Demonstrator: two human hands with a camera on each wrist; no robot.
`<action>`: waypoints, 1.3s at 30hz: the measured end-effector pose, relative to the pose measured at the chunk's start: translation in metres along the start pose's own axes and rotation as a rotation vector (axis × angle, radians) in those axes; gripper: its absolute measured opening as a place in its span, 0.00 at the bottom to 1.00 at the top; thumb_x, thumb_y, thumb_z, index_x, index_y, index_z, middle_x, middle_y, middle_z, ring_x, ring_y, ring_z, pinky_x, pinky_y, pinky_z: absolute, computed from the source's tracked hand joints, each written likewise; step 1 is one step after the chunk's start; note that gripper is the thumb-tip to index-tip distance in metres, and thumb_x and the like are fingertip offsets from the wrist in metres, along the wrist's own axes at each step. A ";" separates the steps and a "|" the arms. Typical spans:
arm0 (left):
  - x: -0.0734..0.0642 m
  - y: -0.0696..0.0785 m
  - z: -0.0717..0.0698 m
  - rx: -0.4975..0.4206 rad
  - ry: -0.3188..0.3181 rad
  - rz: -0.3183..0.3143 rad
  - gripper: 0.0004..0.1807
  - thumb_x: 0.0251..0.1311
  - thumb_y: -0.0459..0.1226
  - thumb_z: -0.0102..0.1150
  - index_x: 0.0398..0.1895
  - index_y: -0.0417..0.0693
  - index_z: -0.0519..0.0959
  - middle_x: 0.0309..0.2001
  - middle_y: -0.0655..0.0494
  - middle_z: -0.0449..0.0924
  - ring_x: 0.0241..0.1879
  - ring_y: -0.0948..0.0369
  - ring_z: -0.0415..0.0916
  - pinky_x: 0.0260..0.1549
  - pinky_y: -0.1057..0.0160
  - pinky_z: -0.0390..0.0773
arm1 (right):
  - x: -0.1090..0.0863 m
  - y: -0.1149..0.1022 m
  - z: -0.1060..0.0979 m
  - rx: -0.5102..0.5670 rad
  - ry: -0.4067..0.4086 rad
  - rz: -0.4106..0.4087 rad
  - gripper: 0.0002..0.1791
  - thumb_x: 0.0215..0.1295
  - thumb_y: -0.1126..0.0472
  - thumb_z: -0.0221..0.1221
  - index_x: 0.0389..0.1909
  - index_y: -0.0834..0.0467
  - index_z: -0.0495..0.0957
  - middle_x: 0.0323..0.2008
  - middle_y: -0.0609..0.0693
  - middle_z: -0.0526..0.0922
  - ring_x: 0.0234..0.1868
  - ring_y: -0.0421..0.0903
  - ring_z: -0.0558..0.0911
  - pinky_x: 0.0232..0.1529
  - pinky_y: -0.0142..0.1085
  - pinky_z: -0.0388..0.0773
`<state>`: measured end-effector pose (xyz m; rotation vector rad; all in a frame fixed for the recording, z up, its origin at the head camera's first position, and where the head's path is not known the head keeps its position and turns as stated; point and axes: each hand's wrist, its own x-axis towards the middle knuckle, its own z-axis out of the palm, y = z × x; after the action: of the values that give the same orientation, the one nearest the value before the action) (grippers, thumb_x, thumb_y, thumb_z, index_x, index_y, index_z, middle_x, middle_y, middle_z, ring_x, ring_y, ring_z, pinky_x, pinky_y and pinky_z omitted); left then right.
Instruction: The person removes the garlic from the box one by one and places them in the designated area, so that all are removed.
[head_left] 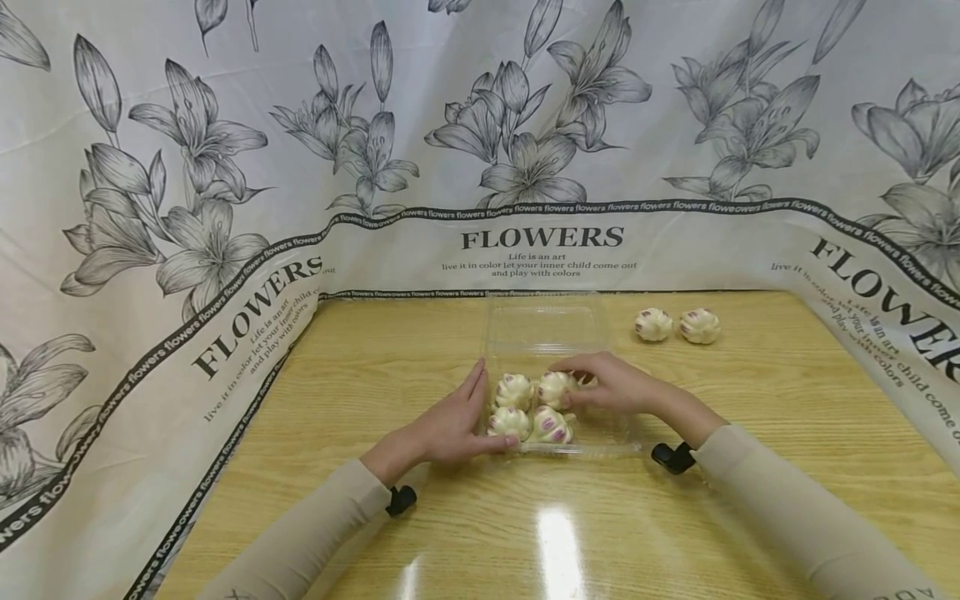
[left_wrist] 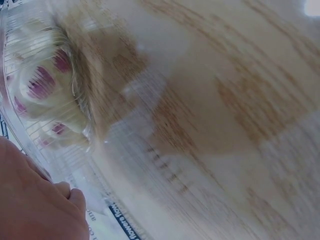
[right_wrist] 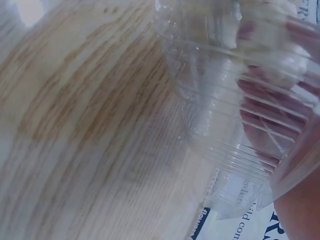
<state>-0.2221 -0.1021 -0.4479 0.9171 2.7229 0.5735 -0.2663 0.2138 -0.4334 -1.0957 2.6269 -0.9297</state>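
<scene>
A clear plastic clamshell box (head_left: 600, 429) stands on the table with its lid (head_left: 543, 325) folded back. Several cream garlic bulbs with purple marks sit in the left part of its base, including a front-right bulb (head_left: 551, 425) and a back-left bulb (head_left: 514, 390). My right hand (head_left: 611, 385) reaches in over the right side, fingers and thumb round the back-right bulb (head_left: 553, 388). Seen through the ribbed wall in the right wrist view, its fingers (right_wrist: 265, 120) curl below a bulb (right_wrist: 285, 65). My left hand (head_left: 453, 421) rests along the box's left side, fingers extended, thumb at the front rim.
Two more garlic bulbs lie at the back right of the wooden table (head_left: 360, 367), a left one (head_left: 653, 325) and a right one (head_left: 700, 326). A white curtain (head_left: 405, 250) with flower prints borders the table's back and sides.
</scene>
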 end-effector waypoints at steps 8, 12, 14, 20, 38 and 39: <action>0.000 0.000 -0.001 0.011 0.001 0.006 0.69 0.59 0.77 0.47 0.81 0.36 0.31 0.82 0.42 0.22 0.79 0.45 0.46 0.75 0.54 0.58 | -0.001 0.001 0.000 0.026 0.020 -0.017 0.29 0.73 0.56 0.63 0.69 0.67 0.72 0.63 0.62 0.80 0.53 0.55 0.83 0.56 0.52 0.83; 0.000 0.002 -0.001 0.008 -0.003 0.012 0.69 0.60 0.76 0.49 0.81 0.34 0.32 0.82 0.41 0.21 0.79 0.45 0.45 0.76 0.54 0.57 | -0.002 0.000 -0.002 0.033 0.024 -0.027 0.30 0.73 0.56 0.63 0.68 0.69 0.71 0.63 0.64 0.79 0.53 0.57 0.84 0.55 0.51 0.84; 0.001 0.002 -0.002 0.007 -0.006 0.014 0.69 0.60 0.75 0.49 0.81 0.34 0.33 0.82 0.41 0.21 0.79 0.45 0.45 0.76 0.54 0.56 | -0.004 -0.002 -0.004 0.039 0.029 -0.033 0.29 0.73 0.58 0.63 0.68 0.69 0.71 0.62 0.65 0.79 0.53 0.58 0.83 0.55 0.51 0.84; 0.001 0.003 -0.002 0.012 -0.011 0.006 0.69 0.60 0.75 0.49 0.81 0.34 0.33 0.82 0.42 0.20 0.79 0.45 0.44 0.76 0.55 0.55 | -0.009 -0.008 -0.010 0.056 0.043 -0.052 0.28 0.72 0.60 0.63 0.68 0.69 0.71 0.62 0.64 0.79 0.55 0.59 0.82 0.54 0.51 0.84; -0.001 0.004 -0.003 0.014 -0.010 0.002 0.68 0.61 0.75 0.49 0.81 0.34 0.32 0.82 0.40 0.22 0.80 0.46 0.42 0.76 0.55 0.55 | -0.028 -0.012 -0.022 0.083 0.128 -0.042 0.28 0.70 0.66 0.63 0.69 0.65 0.71 0.67 0.63 0.74 0.64 0.65 0.75 0.57 0.51 0.82; -0.001 0.004 -0.003 0.013 -0.010 0.003 0.68 0.61 0.75 0.49 0.81 0.34 0.32 0.82 0.40 0.22 0.80 0.46 0.42 0.76 0.55 0.55 | -0.030 -0.012 -0.023 0.079 0.130 -0.038 0.28 0.71 0.66 0.63 0.69 0.65 0.71 0.67 0.63 0.74 0.64 0.65 0.75 0.57 0.52 0.82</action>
<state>-0.2201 -0.1011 -0.4437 0.9246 2.7201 0.5503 -0.2456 0.2390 -0.4109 -1.1056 2.6534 -1.1387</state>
